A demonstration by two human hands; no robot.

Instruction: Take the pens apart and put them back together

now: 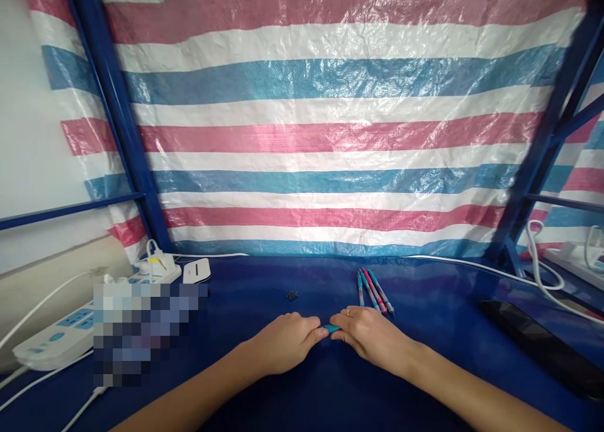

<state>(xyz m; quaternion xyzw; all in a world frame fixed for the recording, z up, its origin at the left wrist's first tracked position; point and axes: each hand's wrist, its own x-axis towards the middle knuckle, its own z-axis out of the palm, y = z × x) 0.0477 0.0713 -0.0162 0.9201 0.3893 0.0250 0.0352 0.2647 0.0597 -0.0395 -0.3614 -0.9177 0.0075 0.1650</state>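
Observation:
My left hand [289, 341] and my right hand [372, 337] meet over the middle of the blue tabletop. Between them shows a short teal length of a pen [331, 327], with one end inside each hand's closed fingers. Most of the pen is hidden by the fingers. A ring is on a finger of my right hand. Just beyond that hand lie several teal and pink pens [372, 290] side by side, pointing away from me. A small heap of tiny dark pieces [292, 295] sits on the table beyond my left hand.
White power strips [56, 344] with plugs and cables lie at the left, partly under a pixelated patch. A white box-like device [197, 271] is behind them. On the right are a long black object [542, 344] and a white cable [495, 270]. A striped sheet [330, 136] hangs behind.

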